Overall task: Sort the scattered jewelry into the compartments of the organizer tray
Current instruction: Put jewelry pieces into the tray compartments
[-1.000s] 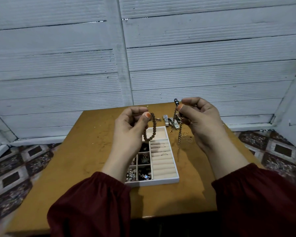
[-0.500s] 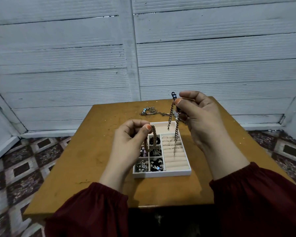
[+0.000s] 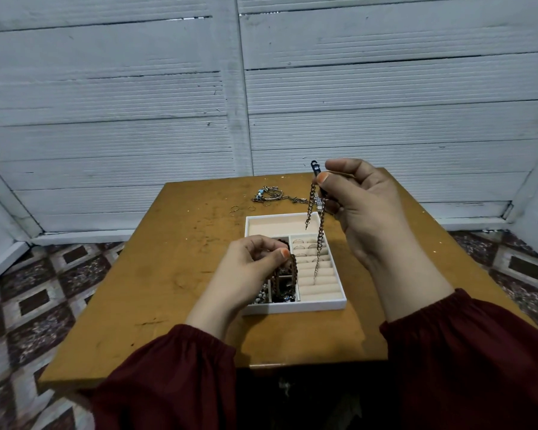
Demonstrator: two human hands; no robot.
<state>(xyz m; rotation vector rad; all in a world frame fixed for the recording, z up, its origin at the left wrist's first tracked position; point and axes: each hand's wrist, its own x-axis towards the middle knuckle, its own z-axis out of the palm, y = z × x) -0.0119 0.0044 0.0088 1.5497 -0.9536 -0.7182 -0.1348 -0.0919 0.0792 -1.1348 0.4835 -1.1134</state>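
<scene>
Brown-beaded bracelet point(image 3: 293, 268), one, is pinched by the left hand point(image 3: 249, 268) over the single tray's point(image 3: 323, 305) small compartments. One chain point(image 3: 320, 231) is pinched by the right hand point(image 3: 364, 209) and hung above the ring rolls. Since one second earlier, the bracelet has been lowered toward the tray.

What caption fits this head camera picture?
Left hand holds brown beads, right hand dangles a chain above the organizer tray.

The worktop point(image 3: 156, 274) is matt, scuffed wood. The organizer tray point(image 3: 308, 306) has a smooth white rim and soft-looking beige lining. The chain point(image 3: 320, 231) is dull metal, the bracelet point(image 3: 293, 268) brown matt beads.
</scene>
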